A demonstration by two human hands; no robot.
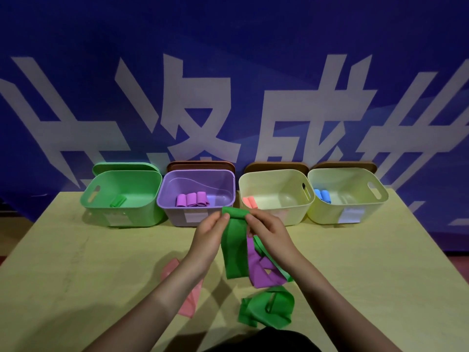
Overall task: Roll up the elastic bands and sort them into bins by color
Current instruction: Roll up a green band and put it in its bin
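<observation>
Both hands, L (212, 229) & R (269, 229), pinch green band (233, 250) top; long axis hangs vertical, prob. part-rolled.

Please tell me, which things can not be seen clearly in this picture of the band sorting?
- Labels on the bins, such as the purple bin's label: head view, too small and pale to read.
- Pink band on the table: partly hidden by the left forearm.
- Purple band: its upper end is hidden behind the green band and the right hand.
- Lids behind the bins: mostly hidden by the bins.
</observation>
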